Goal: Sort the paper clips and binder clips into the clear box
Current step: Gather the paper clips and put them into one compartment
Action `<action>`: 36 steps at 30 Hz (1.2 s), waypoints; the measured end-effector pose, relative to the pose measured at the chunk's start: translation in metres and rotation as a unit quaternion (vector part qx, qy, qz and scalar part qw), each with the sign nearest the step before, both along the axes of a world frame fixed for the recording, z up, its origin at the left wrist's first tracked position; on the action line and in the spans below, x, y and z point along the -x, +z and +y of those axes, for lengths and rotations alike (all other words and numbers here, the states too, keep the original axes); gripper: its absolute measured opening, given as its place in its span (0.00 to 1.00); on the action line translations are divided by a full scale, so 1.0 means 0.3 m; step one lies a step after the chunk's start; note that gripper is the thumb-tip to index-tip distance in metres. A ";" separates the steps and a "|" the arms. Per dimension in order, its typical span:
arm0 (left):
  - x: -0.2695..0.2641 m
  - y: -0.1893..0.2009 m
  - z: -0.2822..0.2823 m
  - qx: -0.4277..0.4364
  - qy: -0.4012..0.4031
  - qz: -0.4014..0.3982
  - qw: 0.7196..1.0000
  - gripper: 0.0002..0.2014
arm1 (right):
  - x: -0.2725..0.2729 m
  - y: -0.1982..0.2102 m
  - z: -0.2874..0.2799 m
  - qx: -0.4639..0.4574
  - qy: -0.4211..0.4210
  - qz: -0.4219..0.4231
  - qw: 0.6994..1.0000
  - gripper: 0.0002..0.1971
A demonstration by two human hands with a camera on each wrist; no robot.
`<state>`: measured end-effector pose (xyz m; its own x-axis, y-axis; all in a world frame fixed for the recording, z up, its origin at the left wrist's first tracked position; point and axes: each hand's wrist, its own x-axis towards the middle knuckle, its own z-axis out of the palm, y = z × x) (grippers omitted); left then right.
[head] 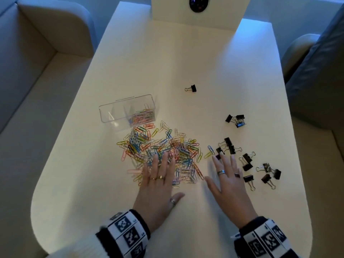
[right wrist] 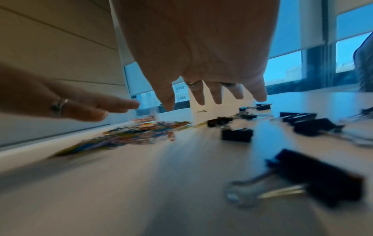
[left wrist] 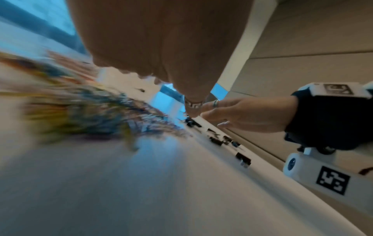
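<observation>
A heap of coloured paper clips (head: 160,151) lies in the middle of the white table (head: 186,62). Behind its left end stands the clear box (head: 128,111); its right compartment holds paper clips, its left one looks empty. Black binder clips (head: 247,162) lie scattered to the right of the heap. My left hand (head: 158,175) lies flat with straight fingers on the near part of the heap. My right hand (head: 227,175) is spread open, palm down, between the heap and the binder clips, fingertips near a binder clip (head: 218,153). In the right wrist view the right hand (right wrist: 212,99) hovers above the table.
One binder clip (head: 191,88) lies alone farther back. A small group of binder clips (head: 236,120) sits at the right rear. A white upright panel (head: 197,10) stands at the far edge. Beige sofa cushions (head: 37,62) flank the table on both sides.
</observation>
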<state>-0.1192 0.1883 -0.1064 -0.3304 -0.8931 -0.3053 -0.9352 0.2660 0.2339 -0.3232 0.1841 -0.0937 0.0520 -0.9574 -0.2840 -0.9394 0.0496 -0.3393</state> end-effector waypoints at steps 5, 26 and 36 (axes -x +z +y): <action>0.245 0.079 -0.161 -0.021 -0.164 -0.003 0.986 0.35 | 0.080 -0.023 -0.022 -0.028 0.010 0.099 0.995 0.30; 0.129 0.008 -0.175 -0.129 -0.130 -0.096 0.978 0.31 | 0.301 0.022 0.092 -0.160 0.003 0.106 0.982 0.47; 0.107 -0.010 -0.144 -0.059 -0.187 -0.083 0.977 0.28 | 0.261 0.004 0.063 -0.173 0.017 0.099 0.980 0.43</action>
